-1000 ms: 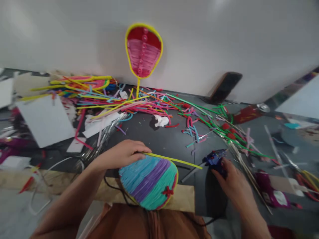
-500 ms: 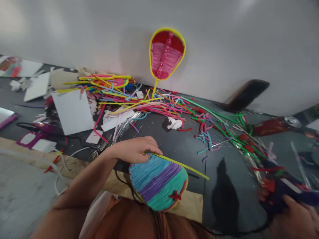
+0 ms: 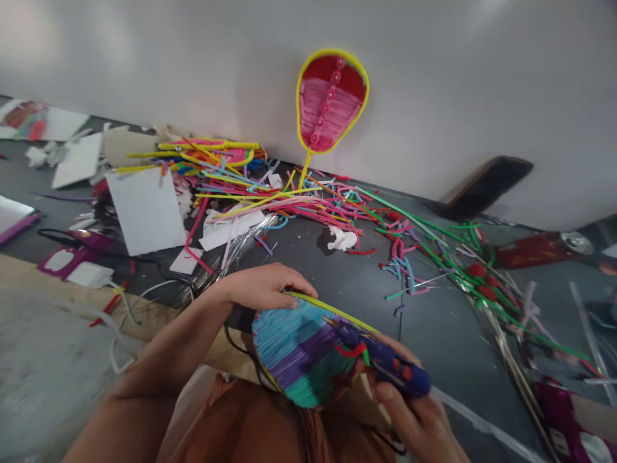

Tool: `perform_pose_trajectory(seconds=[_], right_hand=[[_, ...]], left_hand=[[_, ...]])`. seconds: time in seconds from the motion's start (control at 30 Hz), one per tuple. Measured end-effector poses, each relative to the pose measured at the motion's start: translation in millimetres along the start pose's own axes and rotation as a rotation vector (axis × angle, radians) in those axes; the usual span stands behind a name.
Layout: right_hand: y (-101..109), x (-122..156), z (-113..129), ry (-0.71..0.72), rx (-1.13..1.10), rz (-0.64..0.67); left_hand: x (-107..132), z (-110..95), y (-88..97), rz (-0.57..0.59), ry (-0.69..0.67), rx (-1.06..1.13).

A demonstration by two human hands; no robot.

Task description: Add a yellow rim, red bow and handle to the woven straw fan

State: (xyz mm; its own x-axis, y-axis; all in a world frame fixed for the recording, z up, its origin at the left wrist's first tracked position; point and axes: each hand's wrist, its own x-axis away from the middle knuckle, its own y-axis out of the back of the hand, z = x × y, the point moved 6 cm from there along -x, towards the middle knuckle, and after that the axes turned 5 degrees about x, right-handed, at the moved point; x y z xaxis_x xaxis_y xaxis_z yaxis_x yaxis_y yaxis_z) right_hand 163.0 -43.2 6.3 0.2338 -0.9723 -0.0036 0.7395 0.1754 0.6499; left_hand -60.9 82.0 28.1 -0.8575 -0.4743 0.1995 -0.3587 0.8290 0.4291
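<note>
My left hand [image 3: 265, 287] grips the upper left edge of a rounded panel [image 3: 284, 337] covered in rows of blue, purple and teal pipe cleaners. A yellow pipe cleaner [image 3: 354, 319] runs along the panel's top edge, under my left fingers. In my right hand [image 3: 414, 405] is a dark blue hot glue gun [image 3: 385, 360], its nozzle over the panel near the yellow strip. A bit of red and green shows at the gun's side. The panel's lower right part lies in shadow, partly hidden by the gun and my fingers.
A finished pink and red fan [image 3: 330, 103] with a yellow rim leans on the wall. Loose pipe cleaners [image 3: 289, 199] spread behind my hands. A phone [image 3: 489, 186] and a red can [image 3: 540, 249] are at right, white cards [image 3: 147, 212] and a purple power strip [image 3: 62, 260] at left.
My right hand has brought the glue gun from the far right over to the panel. The yellow pipe cleaner, which stuck out past the panel, now follows its top edge.
</note>
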Motion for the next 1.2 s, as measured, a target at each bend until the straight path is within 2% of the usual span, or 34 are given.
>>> perform_pose_trajectory(seconds=[0.1,0.27,0.43,0.87,1.2], right_hand=[[-8,-14,13,0.082,-0.023,-0.017],[-19,-20,15,0.070,-0.003,-0.001],[-18,-23,18,0.052,0.037,-0.044],[-15,-28,23,0.082,0.107,-0.044],[-18,-19,8,0.029,0.162,-0.052]], left_hand=[[1,5,-0.4,-0.021,0.059,0.022],[2,7,-1.3,-0.025,0.093,0.053],[2,6,-0.8,-0.047,0.124,0.072],[2,0,1.6,-0.091,0.069,-0.006],[1,0,-0.1,-0.081,0.059,0.009]])
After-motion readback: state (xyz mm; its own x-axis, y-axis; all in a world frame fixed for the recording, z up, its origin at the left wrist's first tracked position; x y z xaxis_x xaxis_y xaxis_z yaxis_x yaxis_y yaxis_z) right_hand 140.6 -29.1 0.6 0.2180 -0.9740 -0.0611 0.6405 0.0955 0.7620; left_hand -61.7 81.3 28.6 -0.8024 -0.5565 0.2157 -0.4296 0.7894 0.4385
